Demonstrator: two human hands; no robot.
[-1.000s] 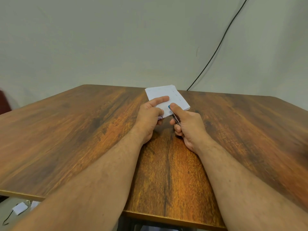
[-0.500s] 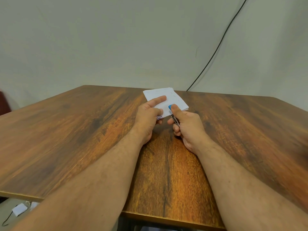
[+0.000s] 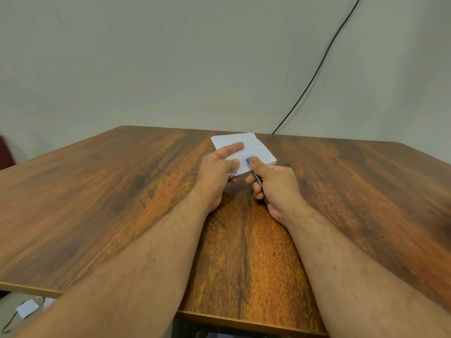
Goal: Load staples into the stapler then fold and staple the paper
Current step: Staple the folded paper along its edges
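Observation:
A folded white paper (image 3: 253, 147) is held just above the wooden table (image 3: 97, 203), with several staples along its right edge. My left hand (image 3: 217, 172) pinches its near left corner, index finger laid across the top. My right hand (image 3: 273, 184) grips a small stapler (image 3: 250, 162) with a blue top and a metal body. The thumb presses on the blue top, and the stapler's jaws sit over the paper's near edge. Most of the stapler is hidden inside the fist.
A black cable (image 3: 317, 67) runs down the wall to the table's far edge. White scraps and a thin wire (image 3: 26, 309) lie on the floor at the lower left. A dark red object (image 3: 5, 152) shows at the left edge.
Both hands and the paper stay in nearly the same place. The paper has tipped slightly flatter, and the right thumb has pushed a little further onto the stapler's blue top.

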